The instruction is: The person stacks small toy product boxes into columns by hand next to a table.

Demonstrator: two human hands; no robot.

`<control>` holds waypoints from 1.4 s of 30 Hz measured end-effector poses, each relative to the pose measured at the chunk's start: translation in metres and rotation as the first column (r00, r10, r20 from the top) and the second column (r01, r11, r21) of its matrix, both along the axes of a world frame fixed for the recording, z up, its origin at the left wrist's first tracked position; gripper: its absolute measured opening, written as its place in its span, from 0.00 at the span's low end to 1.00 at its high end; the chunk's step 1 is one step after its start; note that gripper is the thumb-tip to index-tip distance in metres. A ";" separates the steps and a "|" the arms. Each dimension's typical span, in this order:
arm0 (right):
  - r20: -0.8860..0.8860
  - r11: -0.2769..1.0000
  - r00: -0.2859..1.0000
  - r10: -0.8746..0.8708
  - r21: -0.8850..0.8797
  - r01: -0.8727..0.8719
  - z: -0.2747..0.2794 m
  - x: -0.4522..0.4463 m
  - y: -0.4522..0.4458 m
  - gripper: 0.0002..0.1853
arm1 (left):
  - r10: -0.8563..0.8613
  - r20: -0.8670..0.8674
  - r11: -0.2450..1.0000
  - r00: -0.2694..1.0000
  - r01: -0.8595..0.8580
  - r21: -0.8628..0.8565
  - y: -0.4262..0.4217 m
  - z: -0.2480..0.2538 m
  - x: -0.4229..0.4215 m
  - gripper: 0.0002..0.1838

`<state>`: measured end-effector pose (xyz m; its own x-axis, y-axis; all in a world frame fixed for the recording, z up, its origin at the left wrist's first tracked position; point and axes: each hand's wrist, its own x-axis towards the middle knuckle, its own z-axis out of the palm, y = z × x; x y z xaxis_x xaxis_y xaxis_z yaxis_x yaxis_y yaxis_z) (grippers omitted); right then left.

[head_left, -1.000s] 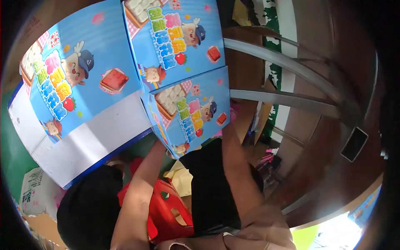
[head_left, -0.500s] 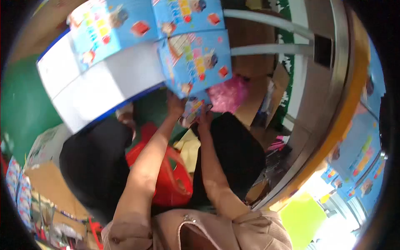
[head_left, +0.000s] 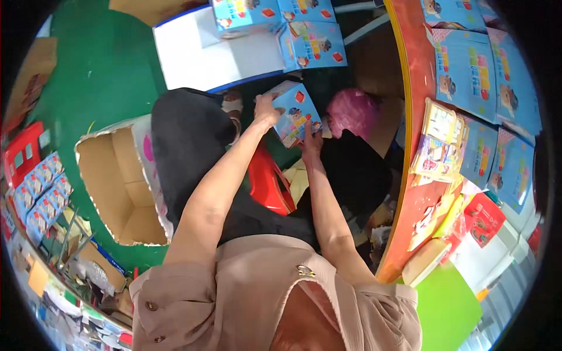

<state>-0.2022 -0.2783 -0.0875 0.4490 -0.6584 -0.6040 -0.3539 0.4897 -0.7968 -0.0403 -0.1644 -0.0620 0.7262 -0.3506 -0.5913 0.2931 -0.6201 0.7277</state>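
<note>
A blue printed cardboard box point(head_left: 300, 111) is held over my lap, tilted, with its printed face towards me. Gripping its left side is my left hand point(head_left: 266, 111), fingers wrapped on the edge. My right hand point(head_left: 312, 143) holds the lower right corner. Just beyond, more blue boxes point(head_left: 313, 47) stand on and beside a white board with a blue rim point(head_left: 228, 67). A red plastic stool or basket point(head_left: 269, 184) shows between my legs, partly covered.
An open cardboard carton point(head_left: 120, 187) stands on the green floor at left. A pink plastic bag point(head_left: 351, 114) lies right of the box. At right, an orange-edged table point(head_left: 415, 111) bears several large blue boxes point(head_left: 465, 64) and a stack of small packets point(head_left: 439, 140).
The view has shifted, showing more of the right table and the carton. The box, earlier mostly hidden and low between my hands, is now raised with its printed face showing.
</note>
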 end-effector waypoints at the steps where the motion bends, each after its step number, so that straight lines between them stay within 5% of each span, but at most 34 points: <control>1: 0.065 0.999 0.997 0.043 0.029 -0.045 0.016 0.007 0.009 0.28 | 0.025 0.006 1.000 1.000 -0.025 -0.013 0.011 0.007 0.004 0.31; 3: -0.123 0.995 0.988 0.091 0.055 -0.085 0.016 0.021 0.017 0.28 | 0.069 0.010 0.997 0.998 -0.068 -0.047 0.034 0.018 0.011 0.30; 5: -0.253 0.989 0.958 0.134 -0.019 -0.143 0.029 0.035 0.030 0.27 | -0.004 0.204 0.997 0.979 0.020 -0.078 0.060 0.008 0.028 0.28; 6: -0.193 0.988 0.969 0.152 0.035 -0.149 0.001 0.034 0.026 0.26 | -0.040 0.290 0.995 0.956 0.066 -0.080 0.072 0.002 0.032 0.27; 8: -0.050 0.976 0.990 0.134 0.182 -0.123 0.047 0.054 0.045 0.26 | 0.007 0.041 0.989 0.999 -0.001 -0.149 0.085 0.036 0.054 0.24; 10: -0.089 0.963 0.975 0.204 0.199 -0.183 0.062 0.059 0.052 0.27 | -0.019 -0.118 0.992 0.993 0.003 -0.129 0.093 0.074 0.070 0.23; 14: -0.052 0.966 0.977 0.208 0.165 -0.197 0.068 0.059 0.061 0.28 | -0.038 -0.044 0.995 0.998 0.034 -0.089 0.104 0.080 0.071 0.19; 18: -0.037 0.974 0.974 0.225 0.028 -0.225 0.070 0.047 0.066 0.23 | -0.102 0.261 0.992 0.960 0.119 -0.048 0.116 0.083 0.049 0.23; 25: 0.069 0.978 0.989 0.134 0.152 -0.143 0.110 0.073 0.084 0.18 | -0.252 0.407 0.967 0.878 0.250 0.058 0.113 0.115 0.091 0.28; 26: 0.111 0.969 0.986 0.126 0.198 -0.146 0.109 0.081 0.086 0.17 | -0.191 0.489 0.972 0.851 0.233 -0.027 0.113 0.111 0.103 0.31; 28: 0.297 0.931 0.953 0.067 0.324 -0.167 0.109 0.101 0.099 0.17 | 0.031 0.366 0.951 0.930 0.086 -0.297 0.107 0.124 0.122 0.32; 30: 0.300 0.892 0.954 -0.007 0.434 -0.129 0.100 0.127 0.106 0.20 | 0.332 0.135 0.875 0.934 -0.251 -0.413 0.105 0.093 0.138 0.29; 34: 0.285 0.874 0.958 -0.007 0.468 -0.133 0.109 0.157 0.111 0.29 | 0.584 -0.169 0.716 0.794 -0.602 -0.355 0.125 0.061 0.140 0.32; 35: 0.293 0.879 0.954 0.062 0.437 -0.191 0.111 0.158 0.110 0.31 | 0.565 -0.222 0.716 0.794 -0.606 -0.347 0.130 0.037 0.142 0.35; 38: 0.165 0.867 0.922 0.350 0.316 -0.386 0.113 0.145 0.094 0.28 | 0.699 -0.387 0.643 0.601 -0.765 -0.026 0.116 0.101 0.117 0.37; 42: -0.029 0.950 0.963 0.268 -0.157 -0.269 0.096 0.134 0.072 0.18 | 0.617 -0.578 0.636 0.534 -0.771 -0.033 0.110 0.081 0.104 0.38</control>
<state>-0.0683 -0.2060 0.0088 0.6180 -0.6018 -0.5059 -0.4612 0.2436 -0.8532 0.0639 -0.0548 0.0188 0.4527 -0.0487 -0.8904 0.8873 0.1238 0.4443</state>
